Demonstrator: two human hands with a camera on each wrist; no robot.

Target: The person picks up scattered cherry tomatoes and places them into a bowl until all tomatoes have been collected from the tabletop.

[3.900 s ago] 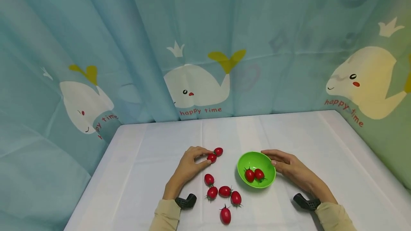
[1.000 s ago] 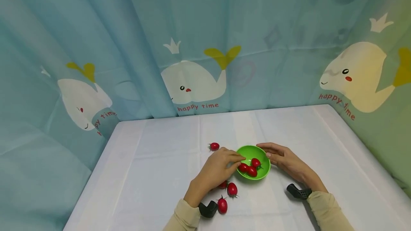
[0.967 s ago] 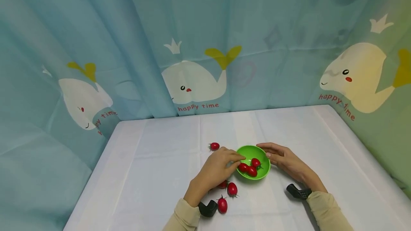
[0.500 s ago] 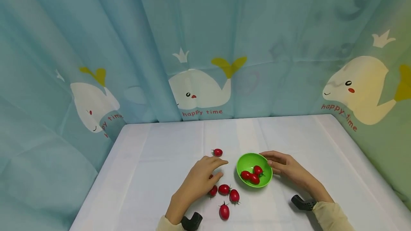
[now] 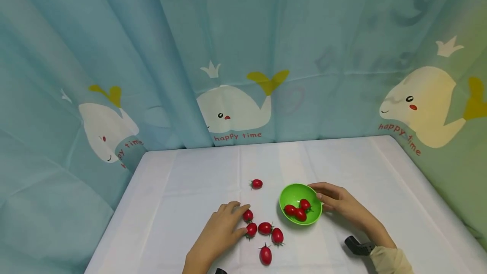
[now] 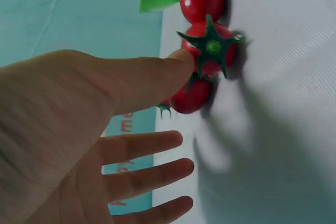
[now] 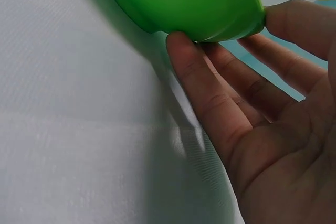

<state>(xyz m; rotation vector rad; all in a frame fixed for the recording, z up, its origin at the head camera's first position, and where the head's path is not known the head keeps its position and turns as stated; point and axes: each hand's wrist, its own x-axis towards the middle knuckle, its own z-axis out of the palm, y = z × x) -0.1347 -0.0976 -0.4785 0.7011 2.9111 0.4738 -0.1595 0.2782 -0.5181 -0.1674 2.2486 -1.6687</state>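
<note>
My left hand (image 5: 218,231) reaches over the loose cherry tomatoes, fingers spread and loosely extended. Its fingertips are right by one tomato (image 5: 248,215), and the thumb tip is at a second tomato (image 5: 251,230). In the left wrist view the thumb overlaps a tomato with a star-shaped green calyx (image 6: 214,48); the other fingers point past it, holding nothing. A green bowl (image 5: 294,193) stands to the right with three tomatoes (image 5: 300,215) inside. My right hand (image 5: 342,206) holds the bowl's right side, thumb at the rim and fingers along the outer wall, as the right wrist view shows.
More cherry tomatoes lie between the left hand and the bowl: one (image 5: 265,228), another (image 5: 277,236), and one nearer me (image 5: 265,255). A lone tomato (image 5: 256,184) sits farther back. The white tablecloth (image 5: 190,189) reaches a blue whale-print curtain (image 5: 236,54).
A third tomato has joined the two in the bowl. My left hand has drawn away from the bowl, leftward and toward me, to the loose tomatoes. The right hand stays at the bowl.
</note>
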